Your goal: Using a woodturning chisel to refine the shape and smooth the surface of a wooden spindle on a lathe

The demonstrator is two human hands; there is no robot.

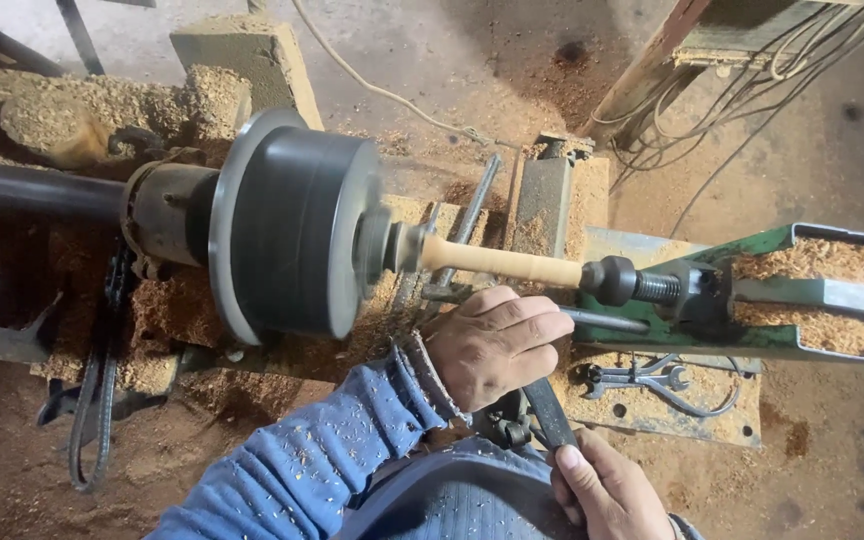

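wrenches (pixel 642 380) (tangled), wall cables (pixel 752 90), drive belt (pixel 87 420)

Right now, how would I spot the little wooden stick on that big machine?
Find the big grey wheel on the lathe. The stick pokes out of its middle toward the green tailstock, just above the left hand. It is the only smooth, pale wood there.

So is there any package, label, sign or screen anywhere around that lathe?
None in view. The lathe's green tailstock, the grey pulley and the pale wooden spindle show no sticker or plate; only sawdust, wires and wrenches lie about. The left hand and right hand hold a dark turning tool, also unmarked.
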